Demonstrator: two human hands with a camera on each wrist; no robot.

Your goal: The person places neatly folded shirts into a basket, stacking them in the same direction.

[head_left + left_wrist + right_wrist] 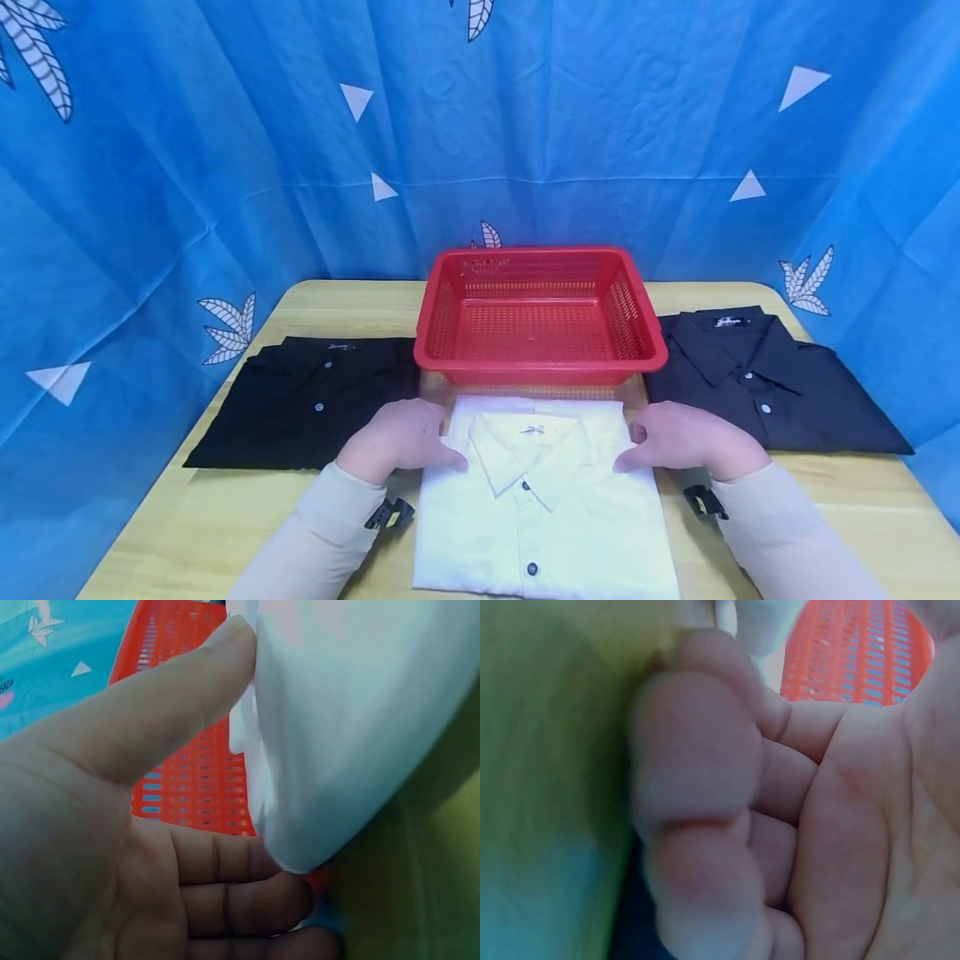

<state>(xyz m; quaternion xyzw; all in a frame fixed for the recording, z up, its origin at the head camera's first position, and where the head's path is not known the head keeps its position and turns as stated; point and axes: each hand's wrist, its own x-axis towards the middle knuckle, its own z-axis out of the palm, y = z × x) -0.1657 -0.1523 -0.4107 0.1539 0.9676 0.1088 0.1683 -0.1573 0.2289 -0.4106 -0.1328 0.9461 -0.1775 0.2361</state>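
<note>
A folded white shirt [551, 533] lies on the table, collar toward the red basket [540, 367]. At its left edge, my left hand [405, 437] grips the cloth, thumb on top. The left wrist view shows the thumb against the white shirt [345, 735] and the fingers at its lower edge. My right hand [686, 437] holds the opposite edge, also with the thumb on top. In the right wrist view its fingers [697, 750] are curled, and a bit of white cloth shows beyond them; the fingertips' contact with the cloth is mostly hidden.
A folded black shirt [300, 417] lies at the left of the wooden table [225, 517]. Another dark folded shirt [817, 408] lies at the right, beside the basket. A blue patterned curtain [600, 125] hangs behind and along both sides.
</note>
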